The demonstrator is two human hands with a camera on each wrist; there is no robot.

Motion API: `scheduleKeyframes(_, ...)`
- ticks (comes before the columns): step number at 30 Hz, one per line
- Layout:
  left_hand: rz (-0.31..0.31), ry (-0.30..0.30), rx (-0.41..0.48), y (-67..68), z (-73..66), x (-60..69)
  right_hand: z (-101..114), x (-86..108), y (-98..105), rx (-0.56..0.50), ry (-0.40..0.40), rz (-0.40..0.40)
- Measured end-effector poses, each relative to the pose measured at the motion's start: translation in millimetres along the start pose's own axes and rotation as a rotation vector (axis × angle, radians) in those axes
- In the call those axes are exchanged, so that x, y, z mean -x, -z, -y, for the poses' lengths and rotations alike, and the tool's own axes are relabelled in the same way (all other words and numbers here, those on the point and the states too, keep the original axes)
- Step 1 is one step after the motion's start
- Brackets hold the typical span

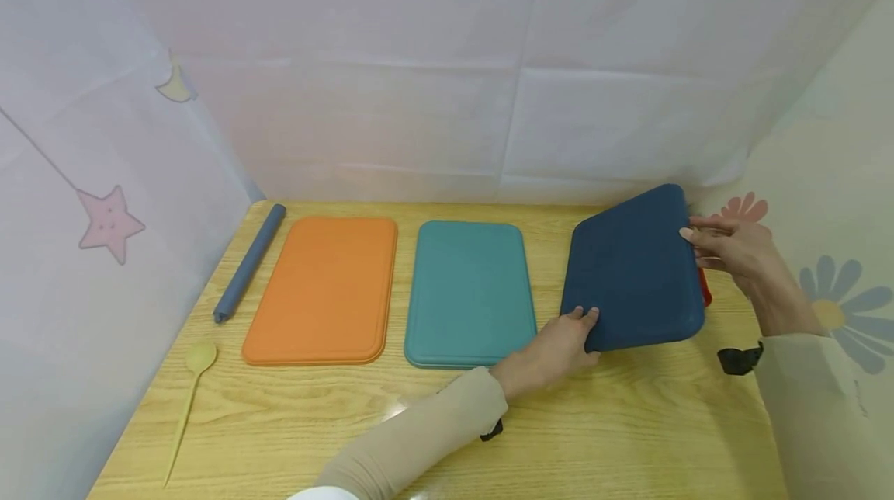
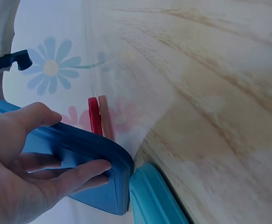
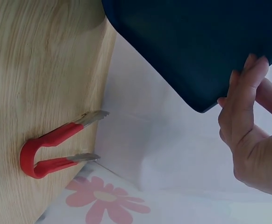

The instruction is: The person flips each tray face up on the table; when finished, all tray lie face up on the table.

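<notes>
A dark blue rectangular board (image 1: 632,275) is tilted, its right side raised over the table. The left hand (image 1: 552,352) pinches its lower left corner; in the left wrist view that hand (image 2: 28,163) has its thumb on one face and fingers on the other. At the raised right edge, the right hand (image 1: 743,255) holds it between thumb and fingers, as the right wrist view also shows for the hand (image 3: 253,126). Red-handled metal tongs (image 3: 49,140) lie on the table beside the board; the head view shows only a red bit (image 1: 705,288).
A teal board (image 1: 469,294) lies just left of the blue one, an orange board (image 1: 321,290) farther left. At the table's left side are a grey-blue rod (image 1: 249,263) and a yellow spoon (image 1: 200,358). Printed cloth (image 1: 419,96) hangs behind and at both sides of the table (image 1: 279,430).
</notes>
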State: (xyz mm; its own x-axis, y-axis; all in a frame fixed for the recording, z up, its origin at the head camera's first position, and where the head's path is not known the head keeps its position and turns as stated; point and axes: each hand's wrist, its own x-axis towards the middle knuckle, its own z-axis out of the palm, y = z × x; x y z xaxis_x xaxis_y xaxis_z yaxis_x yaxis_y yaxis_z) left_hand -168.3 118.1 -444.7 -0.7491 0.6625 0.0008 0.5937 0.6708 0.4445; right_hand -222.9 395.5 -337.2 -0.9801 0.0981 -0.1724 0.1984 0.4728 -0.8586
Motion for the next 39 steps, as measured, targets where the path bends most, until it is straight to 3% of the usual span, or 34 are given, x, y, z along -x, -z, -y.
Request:
scheduleKeyframes(8,-0.044,-0.043,0.135,1.5,-1.4,5.5,10.8,-4.6,-5.8,-0.078,0.019,0.037)
scheduleKeyframes(14,-0.111,-0.093,0.157,3.8,-3.3,9.3,18.2,-2.2,-10.0,-0.16,0.008,0.016)
scheduleKeyframes(22,-0.201,-0.165,0.173,8.0,-5.8,10.6,28.3,-0.1,-15.4,-0.162,0.019,-0.016)
scheduleKeyframes(31,-0.255,-0.144,0.188,6.7,-9.8,13.2,44.8,-0.2,-27.7,-0.265,0.008,-0.052)
scheduleKeyframes(39,-0.264,-0.113,0.219,8.9,-12.2,14.0,52.5,-1.9,-37.6,-0.089,-0.005,-0.098)
